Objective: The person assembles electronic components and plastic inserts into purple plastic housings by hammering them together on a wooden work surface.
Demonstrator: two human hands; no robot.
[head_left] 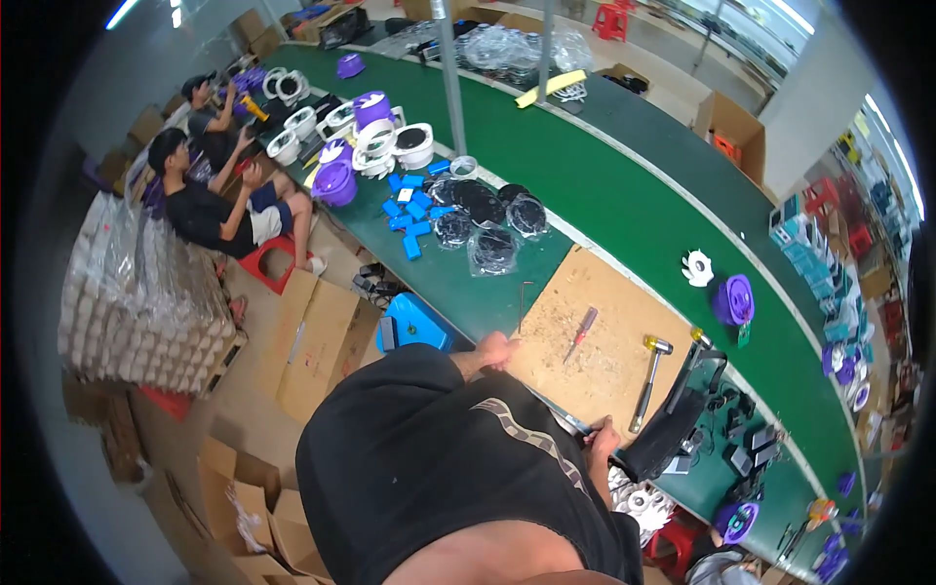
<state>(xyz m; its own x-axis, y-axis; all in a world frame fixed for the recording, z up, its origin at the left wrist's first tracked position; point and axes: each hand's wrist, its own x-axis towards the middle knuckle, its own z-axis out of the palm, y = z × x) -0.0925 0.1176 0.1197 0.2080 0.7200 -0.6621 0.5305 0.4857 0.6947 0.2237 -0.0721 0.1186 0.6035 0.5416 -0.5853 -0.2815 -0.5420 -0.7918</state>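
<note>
A tan wooden board (pixel 609 292), scattered with small dark crumbs, lies on the green-topped workbench in front of me. My left hand (pixel 497 350) is closed at the board's near left corner, with the thumb side up. Closed round the near right corner is my right hand (pixel 603 439), its lower fingers hidden under the edge. On the board rest a screwdriver (pixel 582 335) with a reddish clear handle and a hammer (pixel 650 382) with a black grip. A thin bent hex key (pixel 522 307) lies by the board's left edge.
Left along the bench are blue blocks (pixel 413 213), round black parts in plastic film (pixel 480 203) and purple and white housings (pixel 375 146). A black bag (pixel 673 419) and dark adapters (pixel 751 453) lie right. Beyond runs a green conveyor (pixel 624 210). Two people sit far left.
</note>
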